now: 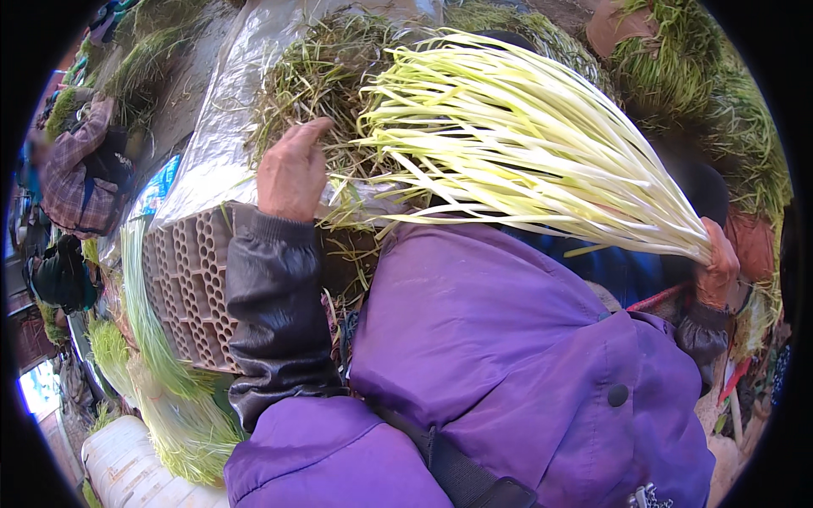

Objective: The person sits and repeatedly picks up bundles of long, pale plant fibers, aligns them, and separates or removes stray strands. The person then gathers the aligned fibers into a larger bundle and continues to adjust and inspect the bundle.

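A large bunch of long, pale yellow-green blanched chives (525, 144) fans out across my front, white at the gathered end. My right hand (720, 267) grips it by that narrow end, at the far right. The loose tips spread leftward, over a heap of dry, withered leaves (326, 72). My left hand (292, 173) is beside those tips, above the edge of the dry heap. Its index finger reaches toward the bunch, with the thumb apart from it, and nothing shows between them. The undersides of its other fingers are hidden.
Stacked hollow bricks (190, 284) stand just left of my left forearm, under a pale plastic sheet (216, 135). More chive bunches (182, 415) hang at the lower left by a white container (140, 466). Green bunches (669, 72) are piled far right. A person in a plaid shirt (76, 182) is at left.
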The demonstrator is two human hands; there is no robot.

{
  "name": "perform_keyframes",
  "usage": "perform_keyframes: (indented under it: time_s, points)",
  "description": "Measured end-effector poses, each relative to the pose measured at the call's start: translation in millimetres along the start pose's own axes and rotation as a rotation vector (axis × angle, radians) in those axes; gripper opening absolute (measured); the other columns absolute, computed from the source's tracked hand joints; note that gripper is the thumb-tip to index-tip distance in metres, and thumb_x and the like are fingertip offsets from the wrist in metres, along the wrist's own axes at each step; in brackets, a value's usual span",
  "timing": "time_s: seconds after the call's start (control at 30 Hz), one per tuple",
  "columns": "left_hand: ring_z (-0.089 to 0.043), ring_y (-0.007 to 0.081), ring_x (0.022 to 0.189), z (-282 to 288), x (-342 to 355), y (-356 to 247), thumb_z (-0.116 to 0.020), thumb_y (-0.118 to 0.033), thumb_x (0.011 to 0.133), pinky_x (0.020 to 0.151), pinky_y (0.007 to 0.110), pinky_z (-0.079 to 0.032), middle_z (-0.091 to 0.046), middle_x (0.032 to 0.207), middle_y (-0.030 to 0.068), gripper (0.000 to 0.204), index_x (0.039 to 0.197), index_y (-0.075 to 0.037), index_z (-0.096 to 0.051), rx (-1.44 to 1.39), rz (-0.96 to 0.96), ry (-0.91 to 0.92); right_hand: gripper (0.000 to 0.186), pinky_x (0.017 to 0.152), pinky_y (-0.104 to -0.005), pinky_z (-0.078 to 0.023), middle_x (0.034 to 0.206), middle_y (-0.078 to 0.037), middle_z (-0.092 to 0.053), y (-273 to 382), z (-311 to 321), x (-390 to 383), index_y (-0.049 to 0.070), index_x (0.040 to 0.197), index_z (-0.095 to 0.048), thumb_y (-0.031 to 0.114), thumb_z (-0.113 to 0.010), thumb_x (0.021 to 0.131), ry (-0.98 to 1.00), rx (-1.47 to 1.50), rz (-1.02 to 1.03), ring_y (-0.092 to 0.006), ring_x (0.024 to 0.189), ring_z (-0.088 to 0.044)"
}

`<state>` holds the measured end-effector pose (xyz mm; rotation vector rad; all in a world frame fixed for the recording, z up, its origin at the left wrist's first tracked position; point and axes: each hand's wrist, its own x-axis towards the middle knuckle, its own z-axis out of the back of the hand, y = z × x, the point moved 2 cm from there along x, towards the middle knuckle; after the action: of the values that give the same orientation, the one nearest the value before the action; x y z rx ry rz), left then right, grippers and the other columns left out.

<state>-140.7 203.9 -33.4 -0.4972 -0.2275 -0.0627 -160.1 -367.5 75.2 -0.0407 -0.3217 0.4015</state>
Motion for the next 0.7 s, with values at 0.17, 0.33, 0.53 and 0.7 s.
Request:
perform_keyframes:
  time_s: [0.17,0.33,0.53,0.7]
  points:
    - [-0.059,0.0158,0.067,-14.3,-15.3,-42.3,-0.061,0.008,0.081,0.065,0.030,-0.052,-0.065,0.117,0.0086,0.050,0.129,-0.007,-0.058,-0.529,0.040,0.093,0.020,0.073,-0.0379,-0.052,0.100,-0.013,-0.067,-8.9,2.3,-4.4,0.004,0.108,-0.064,0.010,-0.060,0.089,-0.013,-0.073,0.048,-0.0337,0.087,-0.067]
    - [-0.058,0.0138,0.070,-30.4,-7.3,-69.9,-0.064,0.011,0.077,0.064,0.027,-0.049,-0.064,0.104,0.0077,0.053,0.127,-0.006,-0.057,-0.478,-0.115,-0.019,0.019,0.073,-0.0384,-0.052,0.098,-0.013,-0.067,-13.6,6.9,-9.0,0.004,0.107,-0.064,0.013,-0.061,0.090,-0.016,-0.081,0.005,-0.0333,0.085,-0.067]
    - [-0.066,0.0315,0.082,-15.7,-25.0,-81.3,-0.068,0.005,0.077,0.070,0.037,-0.053,-0.063,0.096,0.0116,0.032,0.107,-0.004,-0.066,-0.204,-0.198,-0.091,0.024,0.073,-0.0391,-0.052,0.097,-0.013,-0.068,-19.1,7.5,-15.0,0.005,0.109,-0.064,0.022,-0.064,0.091,-0.025,-0.071,-0.008,-0.0339,0.086,-0.067]
    - [-0.068,0.0328,0.084,-22.4,-38.9,-69.9,-0.066,0.002,0.082,0.068,0.039,-0.055,-0.066,0.101,0.0121,0.026,0.107,-0.006,-0.064,-0.109,-0.193,-0.138,0.029,0.073,-0.0396,-0.052,0.096,-0.014,-0.068,-29.4,5.0,-22.3,0.006,0.111,-0.065,0.026,-0.066,0.090,-0.019,-0.086,-0.031,-0.0344,0.086,-0.067]
